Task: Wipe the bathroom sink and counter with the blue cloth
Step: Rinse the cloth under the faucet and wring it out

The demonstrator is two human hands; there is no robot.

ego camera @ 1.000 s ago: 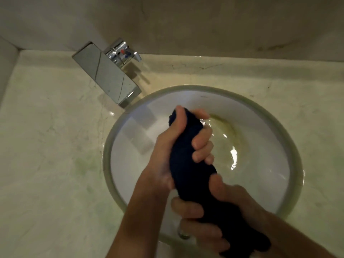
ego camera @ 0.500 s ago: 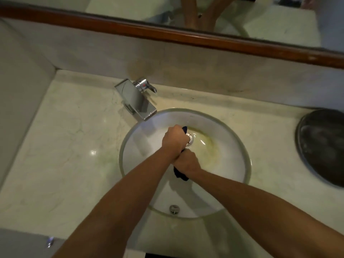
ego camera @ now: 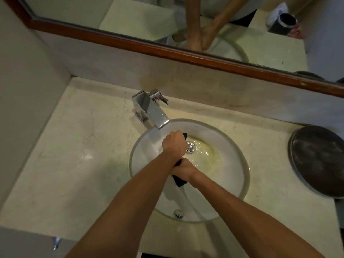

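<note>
A dark blue cloth (ego camera: 179, 182), rolled into a rope, is held over the round white sink (ego camera: 229, 185). My left hand (ego camera: 174, 145) grips its far end, close to the metal drain (ego camera: 190, 147). My right hand (ego camera: 183, 169) grips the near end, and a short dark tail hangs out below it. Both fists touch each other above the basin. Most of the cloth is hidden inside the hands. The pale marble counter (ego camera: 78, 155) surrounds the sink.
A chrome tap (ego camera: 151, 108) stands at the sink's back left rim. A round dark tray (ego camera: 319, 160) lies on the counter at the right. A wood-framed mirror (ego camera: 167, 51) runs along the back wall. A side wall closes the counter's left end.
The view pulled back from a close look at the hands to the whole counter and mirror. Both hands keep gripping the rolled cloth over the basin.
</note>
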